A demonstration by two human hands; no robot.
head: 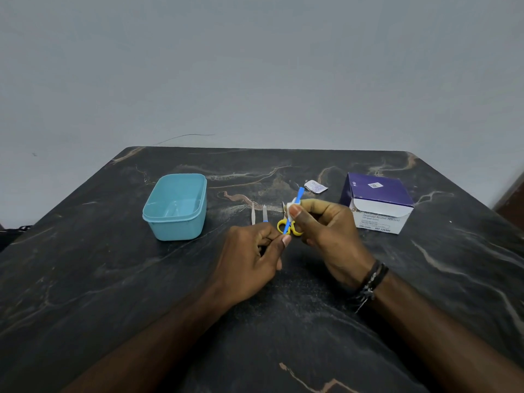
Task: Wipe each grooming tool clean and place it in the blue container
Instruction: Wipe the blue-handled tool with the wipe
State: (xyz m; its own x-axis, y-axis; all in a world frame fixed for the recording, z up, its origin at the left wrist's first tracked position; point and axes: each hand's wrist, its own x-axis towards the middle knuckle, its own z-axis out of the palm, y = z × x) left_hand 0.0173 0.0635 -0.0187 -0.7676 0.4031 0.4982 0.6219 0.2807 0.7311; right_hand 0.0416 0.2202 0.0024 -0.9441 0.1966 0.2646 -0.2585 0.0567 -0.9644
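Observation:
My left hand (252, 251) pinches the lower end of a thin blue grooming tool (299, 194), which slants up to the right above the table. My right hand (323, 225) pinches a small white wipe (290, 207) around the tool's middle. Yellow-handled scissors (283, 224) lie on the table behind the tool, partly hidden by my fingers. Two slim pale tools (253, 214) (265, 214) lie side by side just left of the scissors. The blue container (175, 207) stands open at the left, apart from both hands.
A purple and white box of alcohol swabs (378, 202) stands at the right, its flap open. A torn swab wrapper (315, 186) lies behind the hands. The dark marbled table (113, 279) ends at a grey wall at the back.

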